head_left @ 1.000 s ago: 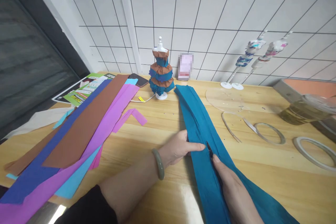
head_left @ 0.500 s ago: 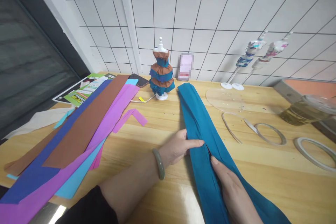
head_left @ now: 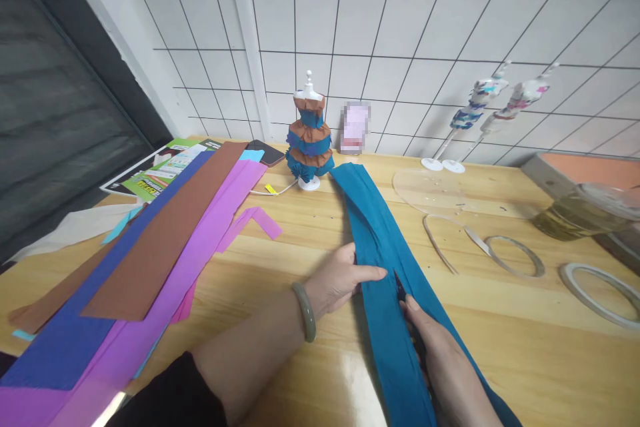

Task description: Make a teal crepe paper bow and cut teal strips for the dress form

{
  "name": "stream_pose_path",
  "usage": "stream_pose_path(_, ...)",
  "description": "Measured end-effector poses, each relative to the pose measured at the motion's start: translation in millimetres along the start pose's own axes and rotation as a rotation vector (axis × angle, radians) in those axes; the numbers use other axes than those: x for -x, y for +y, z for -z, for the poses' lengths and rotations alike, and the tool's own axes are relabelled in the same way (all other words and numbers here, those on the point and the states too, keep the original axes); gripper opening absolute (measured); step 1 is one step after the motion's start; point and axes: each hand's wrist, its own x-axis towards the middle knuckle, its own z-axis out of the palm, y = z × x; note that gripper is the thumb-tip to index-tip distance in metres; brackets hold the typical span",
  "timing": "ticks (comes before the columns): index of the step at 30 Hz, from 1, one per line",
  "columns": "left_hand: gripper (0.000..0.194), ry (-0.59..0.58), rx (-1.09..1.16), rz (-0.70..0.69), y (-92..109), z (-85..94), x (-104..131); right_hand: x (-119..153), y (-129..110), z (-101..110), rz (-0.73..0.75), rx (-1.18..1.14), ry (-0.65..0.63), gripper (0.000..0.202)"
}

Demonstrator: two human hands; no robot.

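Observation:
A long folded strip of teal crepe paper runs from the mannequin toward me. My left hand, with a bracelet on the wrist, pinches its left edge, thumb on top and fingers beneath. My right hand is closed around dark scissors, mostly hidden by the hand and paper. Their pointed tip shows over the strip's slit, just right of my left thumb. Behind the strip stands a small mannequin dressed in ruffled brown, teal and blue paper.
Brown, blue and purple paper strips lie piled on the left over a green printed sheet. A phone leans on the tiled wall. To the right are two small mannequins, a clear disc, tape rolls and a cup.
The scissors' tip now shows more above the paper. The strip's far end has spread slightly left, and its near right part has drawn in. My left hand keeps its grip.

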Motion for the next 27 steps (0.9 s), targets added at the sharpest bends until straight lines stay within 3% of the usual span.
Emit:
stream_pose_path(5,0.042,0.008,-0.006,0.023,-2,0.5,-1,-4,-10,-2,-0.024,-0.051,-0.102,0.042)
stream_pose_path(11,0.040,0.013,-0.012,0.009,-2,1.7,-2,-6,-14,0,0.006,0.127,-0.049,0.044)
stream_pose_path(16,0.038,-0.003,-0.015,-0.010,-4,2.8,-2,-5,-21,-1,0.029,0.267,0.107,0.043)
stream_pose_path(20,0.037,-0.008,-0.016,-0.005,-5,3.0,-3,-2,-23,0,0.034,0.297,0.094,0.039)
stream_pose_path(27,0.039,0.003,-0.025,0.002,-5,2.6,-3,-7,-10,5,0.018,0.324,0.083,0.056)
